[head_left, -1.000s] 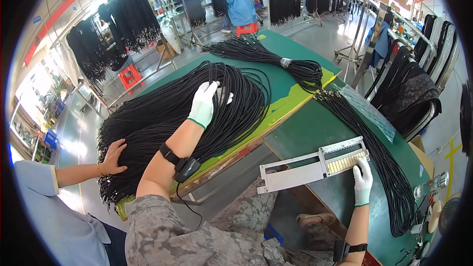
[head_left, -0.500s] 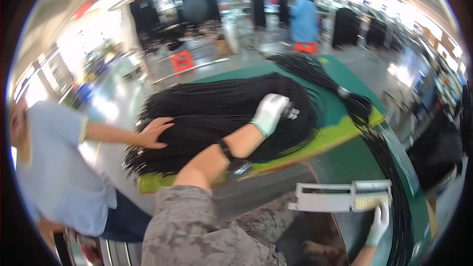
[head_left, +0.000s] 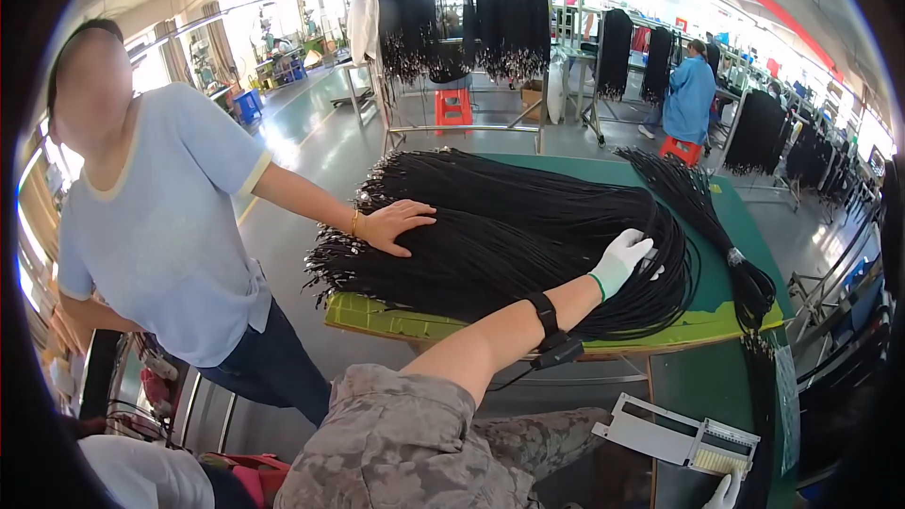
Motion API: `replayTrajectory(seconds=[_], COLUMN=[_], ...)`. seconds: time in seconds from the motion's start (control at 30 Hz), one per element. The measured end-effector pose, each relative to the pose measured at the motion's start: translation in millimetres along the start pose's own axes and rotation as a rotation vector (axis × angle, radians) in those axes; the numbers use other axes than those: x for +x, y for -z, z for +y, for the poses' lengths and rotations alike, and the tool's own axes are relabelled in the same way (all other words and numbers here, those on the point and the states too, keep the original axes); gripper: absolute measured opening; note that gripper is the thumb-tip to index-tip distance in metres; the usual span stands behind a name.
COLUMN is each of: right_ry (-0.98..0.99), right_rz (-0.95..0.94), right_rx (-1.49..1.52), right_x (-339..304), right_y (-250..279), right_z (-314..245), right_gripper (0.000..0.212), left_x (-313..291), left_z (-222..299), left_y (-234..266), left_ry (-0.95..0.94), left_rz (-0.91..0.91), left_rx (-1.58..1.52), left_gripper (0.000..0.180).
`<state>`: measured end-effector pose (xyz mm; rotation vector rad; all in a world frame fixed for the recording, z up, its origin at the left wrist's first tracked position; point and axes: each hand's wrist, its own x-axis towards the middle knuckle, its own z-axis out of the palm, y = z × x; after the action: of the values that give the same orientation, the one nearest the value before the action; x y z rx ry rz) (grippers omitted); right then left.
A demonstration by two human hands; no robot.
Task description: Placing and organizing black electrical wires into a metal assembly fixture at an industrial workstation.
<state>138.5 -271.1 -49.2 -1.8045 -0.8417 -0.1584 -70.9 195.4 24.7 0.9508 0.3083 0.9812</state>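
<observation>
Black cables (head_left: pixel 509 259) are grasped by the outstretched left hand (head_left: pixel 619 266); right hand (head_left: pixel 725 491) partly cropped, grip unclear.

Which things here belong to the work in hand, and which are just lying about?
In hand:
- large black cable pile, under the gloved left hand
- white frame, at the gloved right hand

Apparently just about:
- tied black cable bundle
- clear plastic sheet
- red stool
</observation>
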Motion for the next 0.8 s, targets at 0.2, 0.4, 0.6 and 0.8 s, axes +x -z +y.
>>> replayTrajectory(seconds=[0.2,0.4,0.6,0.8], right_ry=[0.034,0.091,-0.019,-0.009], right_rz=[0.013,0.024,-0.024,-0.111], right_rx=[-0.025,0.107,-0.02,-0.214], right_x=[1.6,0.2,7.4,3.2], right_y=[-1.0,1.4,-2.3,0.5], right_z=[-3.3,11.2,24.9,61.1], right_gripper=[0.03,0.031,0.028,0.032], left_x=[-0.2,4.0,7.3,3.2], left_z=[0.1,-2.2,-3.6,0.0], left_y=[2.4,3.2,14.9,15.6], left_ry=[-0.004,0.002,0.007,-0.031], left_rz=[-0.006,-0.032,-0.04,-0.041], left_rx=[0.014,-0.024,0.005,0.097], left_gripper=[0.022,0.024,0.026,0.024])
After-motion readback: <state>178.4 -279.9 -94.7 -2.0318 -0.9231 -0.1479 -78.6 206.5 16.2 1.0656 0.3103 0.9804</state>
